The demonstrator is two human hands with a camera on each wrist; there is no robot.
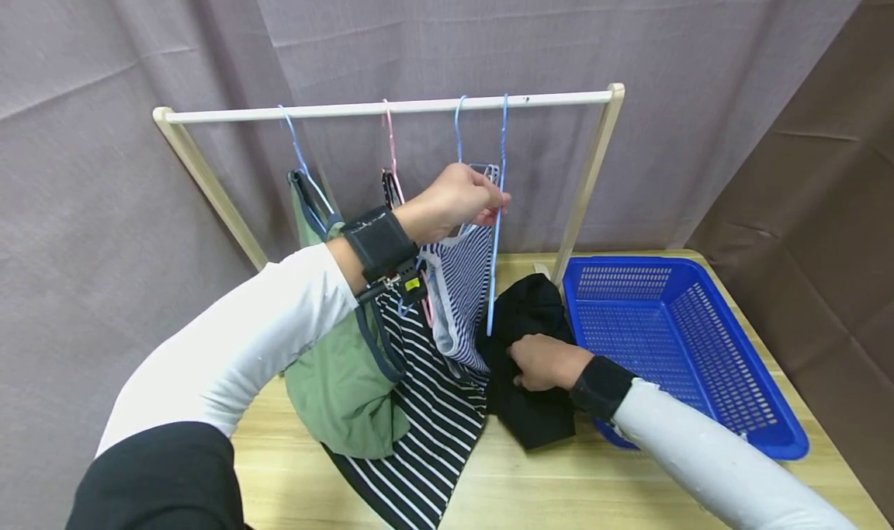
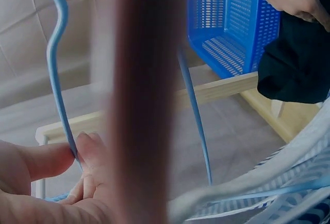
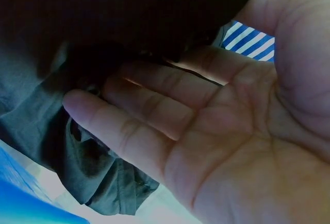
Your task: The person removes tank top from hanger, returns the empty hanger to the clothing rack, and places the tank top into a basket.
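Grey fabric (image 1: pixel 489 33) backs a rack (image 1: pixel 279 114) on a wooden table (image 1: pixel 531 499). The left hand (image 1: pixel 464 196) pinches a bare blue hanger (image 1: pixel 493 266) hooked on the rack; the right hand (image 1: pixel 545 361) reaches into a black garment (image 1: pixel 531 313) beside the basket (image 1: pixel 628 264) — whether it grips, I cannot tell. Pairing garment with hanger seems in hand — next probably calls for opening the cloth.

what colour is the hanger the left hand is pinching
The hanger in the left hand is light blue; the head view shows it best.
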